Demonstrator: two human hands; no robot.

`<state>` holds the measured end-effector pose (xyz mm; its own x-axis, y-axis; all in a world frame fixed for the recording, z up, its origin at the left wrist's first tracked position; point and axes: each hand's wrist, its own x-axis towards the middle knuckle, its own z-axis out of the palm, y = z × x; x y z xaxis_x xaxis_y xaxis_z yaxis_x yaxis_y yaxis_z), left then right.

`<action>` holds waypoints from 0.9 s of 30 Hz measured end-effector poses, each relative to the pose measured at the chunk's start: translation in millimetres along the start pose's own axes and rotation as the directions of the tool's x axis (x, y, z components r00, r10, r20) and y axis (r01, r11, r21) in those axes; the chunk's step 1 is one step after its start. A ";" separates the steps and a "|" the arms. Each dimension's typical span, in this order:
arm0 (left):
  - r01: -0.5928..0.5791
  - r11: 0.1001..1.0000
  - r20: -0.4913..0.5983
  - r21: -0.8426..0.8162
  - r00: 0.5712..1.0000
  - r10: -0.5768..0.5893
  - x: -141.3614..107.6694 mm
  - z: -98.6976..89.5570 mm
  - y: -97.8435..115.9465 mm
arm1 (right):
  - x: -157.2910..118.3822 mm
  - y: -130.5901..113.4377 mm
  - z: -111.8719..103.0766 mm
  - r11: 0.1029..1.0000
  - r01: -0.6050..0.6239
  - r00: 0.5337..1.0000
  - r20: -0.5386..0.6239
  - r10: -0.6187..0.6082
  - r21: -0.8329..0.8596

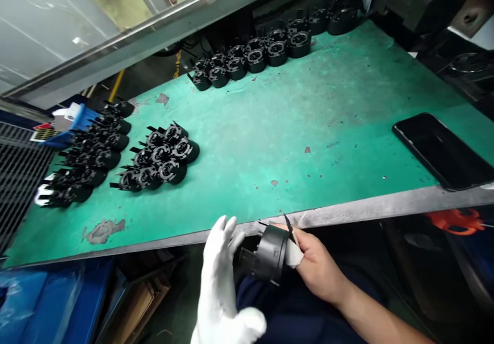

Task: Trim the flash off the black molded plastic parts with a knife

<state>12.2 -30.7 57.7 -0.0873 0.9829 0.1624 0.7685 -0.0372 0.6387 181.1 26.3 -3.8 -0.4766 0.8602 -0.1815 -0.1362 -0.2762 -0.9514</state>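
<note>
My left hand (222, 282), in a white glove, is open with its fingers stretched up and the thumb apart. Just right of it is a black round plastic housing (272, 249) with tabs, held tilted in front of the table edge. My right hand (318, 267), bare, is shut on the housing from its right side. Something white (294, 254) shows between the right fingers and the part; I cannot tell what it is. A thin dark pointed piece (288, 225) sticks up by the right thumb. The right fingertips are partly hidden.
Similar black parts (162, 154) stand grouped on the green table (247, 123), with more rows at the left and back (254, 58). A phone (443, 151) lies at the right edge. A blue basket (77, 125) is far left; orange-handled scissors (457, 220) sit below the table.
</note>
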 end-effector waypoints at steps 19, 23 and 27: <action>0.046 0.947 -0.188 0.317 0.982 0.015 2.7 44.1 -32.3 | -5.1 22.8 6.8 0.962 -0.265 0.958 0.127 0.255 0.067; 0.042 0.956 -0.213 0.290 0.977 0.022 2.8 45.2 -30.9 | 3.9 22.1 9.1 0.960 -0.281 0.953 0.117 0.279 0.000; 0.043 0.961 -0.224 0.272 0.974 0.020 1.9 46.5 -32.9 | 4.4 22.0 9.8 0.961 -0.273 0.956 0.098 0.275 -0.038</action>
<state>16.3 -19.2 2.0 -0.2121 0.9165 0.3393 0.9076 0.0559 0.4161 167.5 19.8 -23.1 -0.5782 0.7048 -0.4110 0.0321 -0.4837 -0.8746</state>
